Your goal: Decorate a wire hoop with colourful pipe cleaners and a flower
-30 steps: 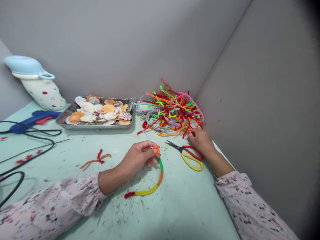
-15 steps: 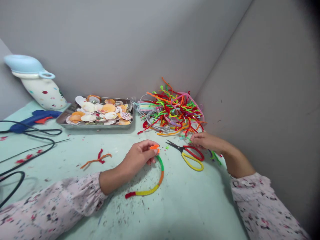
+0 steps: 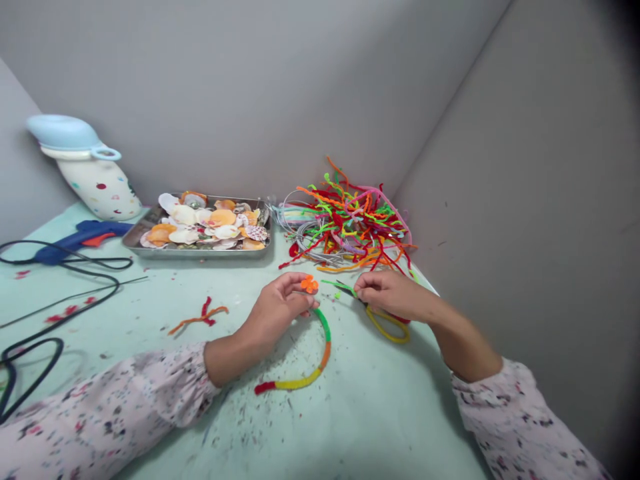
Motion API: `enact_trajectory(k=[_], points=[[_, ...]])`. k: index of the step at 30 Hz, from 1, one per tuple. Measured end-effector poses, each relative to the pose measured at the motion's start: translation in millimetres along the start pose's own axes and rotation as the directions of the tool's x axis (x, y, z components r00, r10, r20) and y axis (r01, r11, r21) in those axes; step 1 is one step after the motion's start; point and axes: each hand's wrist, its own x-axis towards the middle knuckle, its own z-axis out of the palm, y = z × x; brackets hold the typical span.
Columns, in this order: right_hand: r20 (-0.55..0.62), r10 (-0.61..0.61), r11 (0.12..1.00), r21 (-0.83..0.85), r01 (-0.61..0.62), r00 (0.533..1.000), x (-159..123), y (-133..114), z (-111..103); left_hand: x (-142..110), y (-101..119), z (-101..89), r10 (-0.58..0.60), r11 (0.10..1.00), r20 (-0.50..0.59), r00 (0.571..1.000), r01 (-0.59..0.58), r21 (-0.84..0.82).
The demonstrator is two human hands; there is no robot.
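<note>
Between thumb and fingers, my left hand [image 3: 277, 308] pinches the upper end of a curved, pipe-cleaner-wrapped band [image 3: 326, 350] striped green, orange, yellow and red. An orange flower [image 3: 309, 285] shows at those same fingertips; whether it is joined to the band I cannot tell. My right hand [image 3: 393, 292] is closed on a short green pipe cleaner [image 3: 331, 283] whose free end points left toward the flower. Below and partly hidden by this hand lie scissors [image 3: 387, 328] with a yellow and a red handle loop.
A metal tray [image 3: 200, 254] of seashells stands at the back, with a tangled heap of pipe cleaners [image 3: 350, 223] to its right. On the left are a blue glue gun [image 3: 75, 240], black cords [image 3: 113, 287] and a white bottle [image 3: 100, 183]. Orange and red pieces [image 3: 203, 317] lie left of my hand.
My right hand has moved left from the table's right side, over the scissors, bringing the green pipe cleaner near the flower. The orange flower in my left hand now faces me more fully.
</note>
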Motion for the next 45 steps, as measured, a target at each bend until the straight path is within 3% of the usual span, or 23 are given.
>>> enact_trajectory(k=[2, 4, 8, 12, 15, 21, 28, 30, 32, 34, 36, 38, 40, 45], points=[[-0.114, -0.02, 0.995, -0.094, 0.009, 0.993, 5, 5, 4, 0, -1, -0.3, 0.003, 1.0, 0.001, 1.0, -0.003, 0.005], [-0.155, -0.014, 0.993, -0.116, -0.005, 0.988, 8, 10, 6, 0, -2, -0.7, 0.006, 1.0, 0.0, 1.0, -0.006, 0.003], [-0.046, 0.032, 0.998, 0.063, -0.029, 0.998, 7, 9, 8, -1, -3, -1.5, 0.04, 0.999, 0.012, 0.999, -0.04, -0.007], [0.08, -0.001, 0.972, 0.236, -0.018, 0.997, 4, -2, 14, 0, -3, -2.1, 0.116, 0.993, -0.013, 0.993, -0.116, -0.001], [0.162, -0.054, 0.965, 0.264, 0.01, 0.985, 2, -11, 22, 1, -3, -2.2, 0.168, 0.985, -0.027, 0.985, -0.166, 0.044], [0.219, -0.122, 0.967, 0.245, 0.067, 0.968, -3, -25, 29, 2, -5, -1.9, 0.221, 0.969, 0.006, 0.975, -0.22, 0.111], [0.121, -0.053, 0.952, 0.305, 0.013, 0.991, -1, -21, 33, 0, -4, -1.2, 0.091, 0.985, 0.012, 0.996, -0.092, 0.149], [0.028, -0.056, 0.954, 0.298, 0.045, 0.998, 3, -20, 32, 0, -4, -0.6, 0.088, 0.988, -0.022, 0.996, -0.085, 0.128], [-0.151, -0.088, 0.976, 0.184, 0.115, 0.985, 11, -22, 26, 1, -4, -0.2, 0.089, 0.992, -0.053, 0.995, -0.085, 0.089], [-0.333, -0.166, 0.986, -0.066, 0.153, 0.928, 25, -26, 18, 4, -4, -0.6, 0.094, 0.995, -0.078, 0.993, -0.091, 0.042], [-0.397, -0.266, 0.932, -0.338, 0.129, 0.879, 42, -32, 9, 8, -3, -2.5, 0.104, 0.994, -0.096, 0.99, -0.105, -0.008], [-0.355, -0.265, 0.834, -0.551, 0.029, 0.897, 62, -37, 2, 13, 0, -6.0, 0.155, 0.986, -0.107, 0.982, -0.161, -0.052], [-0.214, -0.155, 0.699, -0.713, -0.046, 0.964, 82, -41, 1, 18, 5, -10.5, 0.235, 0.966, -0.128, 0.964, -0.247, -0.082], [-0.119, -0.068, 0.647, -0.761, -0.047, 0.991, 117, -42, 5, 28, 11, -18.8, 0.276, 0.95, -0.197, 0.941, -0.299, -0.095]])
